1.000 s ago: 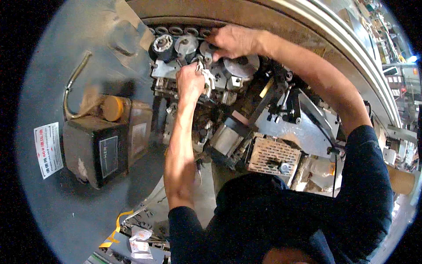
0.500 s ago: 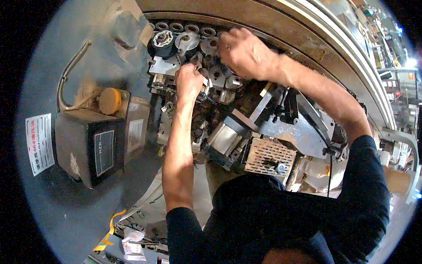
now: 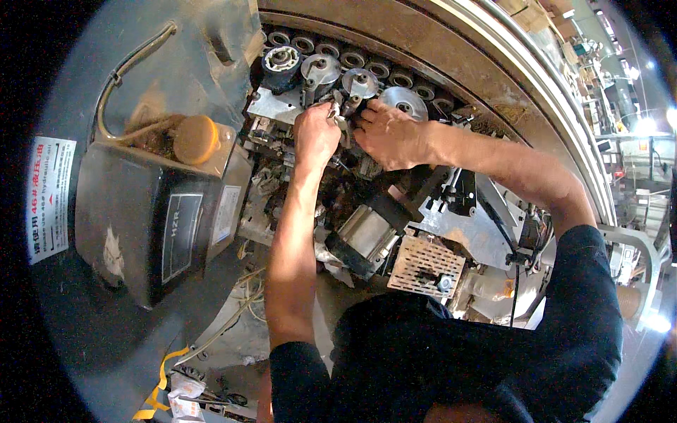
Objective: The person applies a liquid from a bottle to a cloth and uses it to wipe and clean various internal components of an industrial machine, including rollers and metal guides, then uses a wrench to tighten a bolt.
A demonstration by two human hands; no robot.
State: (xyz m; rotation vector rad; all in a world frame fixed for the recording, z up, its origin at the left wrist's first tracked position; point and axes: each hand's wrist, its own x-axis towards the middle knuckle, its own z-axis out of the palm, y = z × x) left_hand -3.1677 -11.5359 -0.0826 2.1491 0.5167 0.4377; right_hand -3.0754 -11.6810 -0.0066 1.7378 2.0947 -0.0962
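My left hand (image 3: pixel 317 134) is closed among the metal parts of an open machine. Its fingertips press on a small part beside a pale metal plate (image 3: pixel 276 106); what they grip is mostly hidden. Just to its right, my right hand (image 3: pixel 396 137) reaches in with bent, closed fingers, and whatever is in them cannot be made out. Behind that hand, partly covered by it, sits a shiny metal disc (image 3: pixel 405 101). Two smaller discs, a left one (image 3: pixel 320 69) and a right one (image 3: pixel 360 83), stand beyond my hands next to a black round part with a toothed top (image 3: pixel 281 59).
Several dark rollers (image 3: pixel 328 51) line a brown rail (image 3: pixel 423 39) at the far side. A motor (image 3: pixel 367 233) and a perforated metal plate (image 3: pixel 425 264) lie nearer me. On the left stands a dark tank (image 3: pixel 134 211) with an orange cap (image 3: pixel 195 139).
My right hand has come lower and nearer, uncovering the shiny disc and more rollers. My left hand remains closed at about the same machine part. The whole view has shifted slightly.
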